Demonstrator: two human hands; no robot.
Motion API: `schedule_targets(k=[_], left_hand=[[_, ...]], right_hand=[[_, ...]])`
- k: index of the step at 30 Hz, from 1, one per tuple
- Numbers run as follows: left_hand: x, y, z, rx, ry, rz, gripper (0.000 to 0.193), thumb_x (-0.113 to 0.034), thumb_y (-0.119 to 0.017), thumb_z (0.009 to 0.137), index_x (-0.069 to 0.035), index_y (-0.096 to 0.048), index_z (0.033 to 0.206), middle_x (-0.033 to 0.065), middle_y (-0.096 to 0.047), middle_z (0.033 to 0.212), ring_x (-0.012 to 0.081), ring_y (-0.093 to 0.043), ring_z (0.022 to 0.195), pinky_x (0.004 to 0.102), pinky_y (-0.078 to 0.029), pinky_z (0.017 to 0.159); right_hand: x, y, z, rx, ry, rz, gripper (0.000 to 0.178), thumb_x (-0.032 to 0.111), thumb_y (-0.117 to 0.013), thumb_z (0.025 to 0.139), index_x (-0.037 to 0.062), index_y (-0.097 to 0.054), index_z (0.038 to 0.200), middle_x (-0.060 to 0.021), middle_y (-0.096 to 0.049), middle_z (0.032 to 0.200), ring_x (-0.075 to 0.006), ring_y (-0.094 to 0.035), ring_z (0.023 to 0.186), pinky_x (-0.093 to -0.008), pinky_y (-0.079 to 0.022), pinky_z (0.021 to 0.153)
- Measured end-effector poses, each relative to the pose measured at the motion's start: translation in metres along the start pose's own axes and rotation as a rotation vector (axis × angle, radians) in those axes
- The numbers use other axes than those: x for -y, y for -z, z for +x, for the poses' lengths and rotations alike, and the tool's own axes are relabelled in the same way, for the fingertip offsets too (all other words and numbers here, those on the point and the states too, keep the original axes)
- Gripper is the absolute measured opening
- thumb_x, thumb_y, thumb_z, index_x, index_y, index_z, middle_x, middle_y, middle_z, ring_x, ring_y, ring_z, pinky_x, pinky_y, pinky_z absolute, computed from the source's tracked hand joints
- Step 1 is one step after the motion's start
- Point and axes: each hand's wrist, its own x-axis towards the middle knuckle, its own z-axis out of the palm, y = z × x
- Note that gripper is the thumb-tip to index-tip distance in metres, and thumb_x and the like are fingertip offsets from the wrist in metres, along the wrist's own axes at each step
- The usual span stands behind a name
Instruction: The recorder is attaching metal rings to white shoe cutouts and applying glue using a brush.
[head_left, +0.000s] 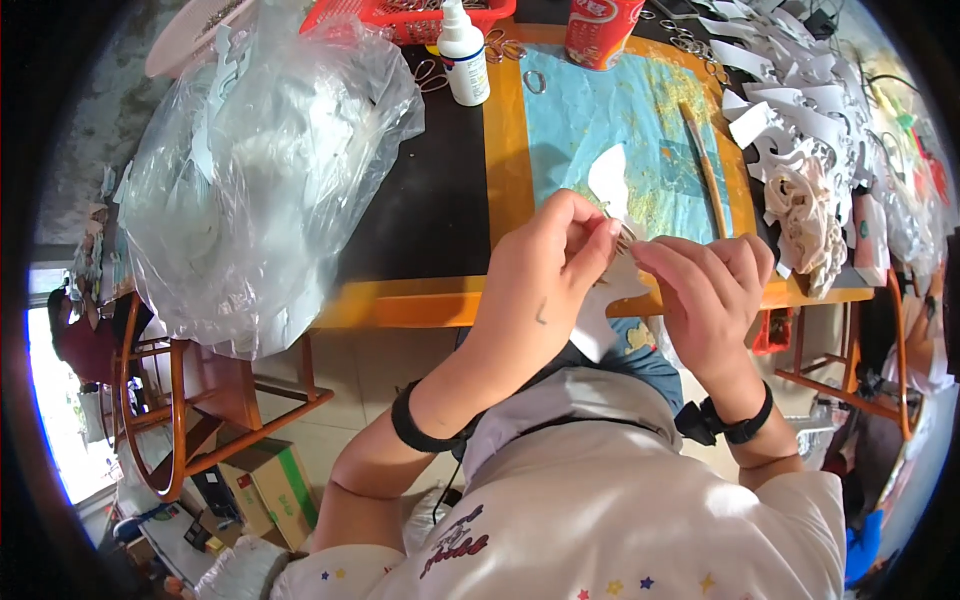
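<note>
Near the table's front edge, my left hand [540,285] pinches a white cut-out card [610,180] between thumb and fingers. The card's upper end sticks up past the fingertips, and its lower part hangs below them. A small metal ring [627,236] shows at the fingertips, partly hidden by them. My right hand [712,290] comes to the same spot from the right, its thumb and index finger closed at the ring. Exactly how the ring sits on the card cannot be made out. Beneath both hands lies a blue sheet [560,130] with yellow smears.
A brush [706,165] lies on the sheet's right side. Beyond stand a white bottle [465,60], a red can [602,32] and a red basket [400,22], with loose metal rings [535,82] nearby. A bulky clear bag [260,170] fills the left; white card pieces [805,105] pile up right.
</note>
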Motion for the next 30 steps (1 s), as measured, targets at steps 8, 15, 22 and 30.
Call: schedule_targets(k=[8,15,22,30], left_hand=[[-0.002,0.001,0.004,0.094,0.179,-0.239,0.017,-0.015,-0.057,0.096,0.002,-0.056,0.097,0.0077,-0.066,0.079,0.0088,-0.064,0.072,0.0220,-0.052,0.068],[0.004,0.005,0.006,0.073,0.251,-0.169,0.020,-0.017,-0.061,0.095,0.002,-0.056,0.097,0.0081,-0.067,0.078,0.0090,-0.064,0.071,0.0219,-0.052,0.066],[0.005,0.003,0.006,0.094,0.232,-0.192,0.020,-0.018,-0.061,0.094,0.001,-0.057,0.098,0.0095,-0.067,0.083,0.0105,-0.065,0.072,0.0227,-0.053,0.069],[0.011,0.001,0.004,0.141,0.395,-0.622,0.021,-0.021,-0.062,0.094,-0.001,-0.058,0.097,0.0090,-0.067,0.084,0.0133,-0.067,0.075,0.0248,-0.054,0.070]], right_hand=[[0.003,-0.004,0.007,0.052,-0.232,0.187,0.020,0.001,-0.064,0.070,0.0140,-0.066,0.085,0.0021,-0.063,0.087,-0.0184,-0.055,0.078,-0.0346,-0.036,0.081],[0.002,-0.001,0.017,0.201,-0.267,0.362,0.013,0.009,-0.073,0.073,0.0091,-0.066,0.084,-0.0030,-0.066,0.085,-0.0225,-0.058,0.082,-0.0358,-0.040,0.082],[-0.008,-0.014,0.006,0.148,-0.451,0.643,0.010,0.006,-0.074,0.073,0.0099,-0.067,0.079,-0.0032,-0.066,0.086,-0.0243,-0.058,0.087,-0.0352,-0.041,0.085],[-0.016,-0.009,0.001,-0.065,0.102,0.069,0.017,0.015,-0.070,0.064,0.0181,-0.066,0.081,0.0039,-0.063,0.090,-0.0181,-0.054,0.087,-0.0403,-0.040,0.087]])
